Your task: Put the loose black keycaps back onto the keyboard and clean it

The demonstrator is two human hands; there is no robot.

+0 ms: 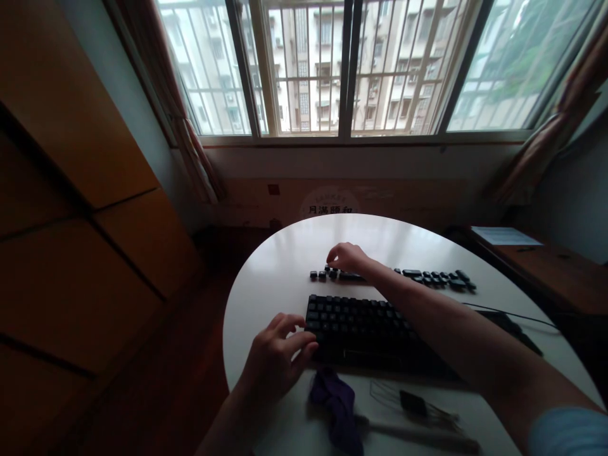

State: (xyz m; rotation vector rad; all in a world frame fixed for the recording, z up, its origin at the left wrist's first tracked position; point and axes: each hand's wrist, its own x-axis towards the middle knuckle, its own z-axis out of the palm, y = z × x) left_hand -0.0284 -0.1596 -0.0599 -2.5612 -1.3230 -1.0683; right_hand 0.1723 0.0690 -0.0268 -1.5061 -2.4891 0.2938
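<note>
A black keyboard [354, 316] lies on the round white table, partly covered by my right forearm. At its left edge, my left hand [280, 351] has its fingers curled and its fingertips against the side of the keyboard. Beyond the keyboard, loose black keycaps [434, 278] are laid out in rows. My right hand [350, 258] reaches over to the left end of these rows, fingertips pinched down on a small keycap [327, 268]. Other keycaps [322, 275] sit just below that hand, and my forearm hides part of the rows.
A crumpled purple cloth [335, 405], a brush-like tool with a pale handle [418, 436] and a dark piece with thin wires [413, 403] lie near me on the white table [266, 278]. A cable [508, 311] runs at right. Behind stand a barred window and a brown side table [565, 272].
</note>
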